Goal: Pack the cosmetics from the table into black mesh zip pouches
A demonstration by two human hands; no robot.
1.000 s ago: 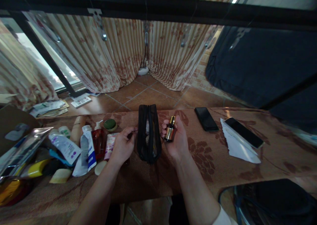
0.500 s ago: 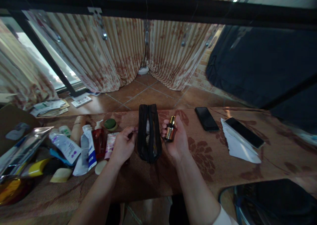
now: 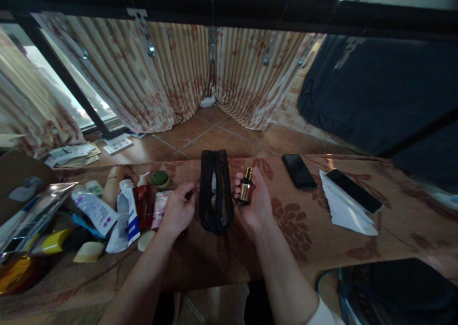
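Note:
A black zip pouch (image 3: pixel 215 191) lies open lengthways in the middle of the brown patterned table (image 3: pixel 293 229). My right hand (image 3: pixel 255 202) is just right of it, fingers curled round a small dark bottle with a gold cap (image 3: pixel 245 186), held upright. On the pouch's left side my left hand (image 3: pixel 178 208) rests on the table, its thumb and forefinger pinched at the pouch's left edge. What they pinch is too small to make out.
Several tubes, bottles and packets (image 3: pixel 118 210) crowd the table's left part. Two dark phones (image 3: pixel 298 171) (image 3: pixel 352 190) lie at the right, the farther one on white paper (image 3: pixel 343 210). A dark chair (image 3: pixel 393 287) stands at bottom right. Striped curtains (image 3: pixel 179 77) hang behind.

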